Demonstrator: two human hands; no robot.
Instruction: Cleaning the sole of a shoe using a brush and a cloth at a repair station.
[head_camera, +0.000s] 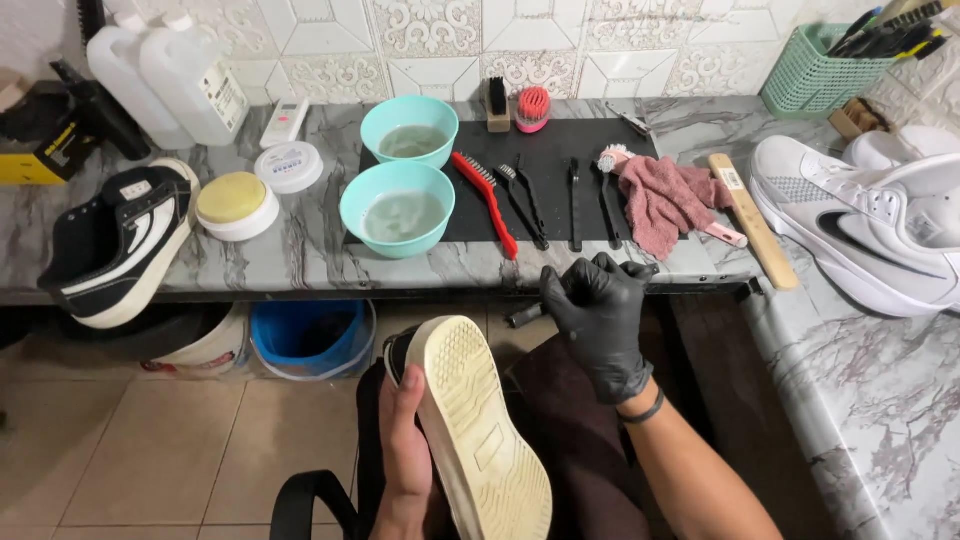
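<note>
Shoe (470, 420) with its cream sole turned up sits low in the view, below the counter (300, 250) edge, held from the left side by the bare left hand (405, 450), whose grip is wrapped around the dark upper. Right hand (597, 320), in a black glove, is curled closed just above and to the right of the shoe, near the counter edge; a small dark tool (525, 315) pokes out at its left, though whether the fingers clamp it I cannot tell.

On the counter above the shoe stand 2 teal bowls (398, 208) of cloudy water. Right of the bowls, a black mat (560, 150) carries a red brush (485, 200) and several black brushes (575, 200), with a pink cloth (665, 200) at its right end. Left of the bowls rest 2 round tins (238, 205) and a black-and-white sneaker (120, 245). White sneakers (870, 225) lie far right of the bowls.
</note>
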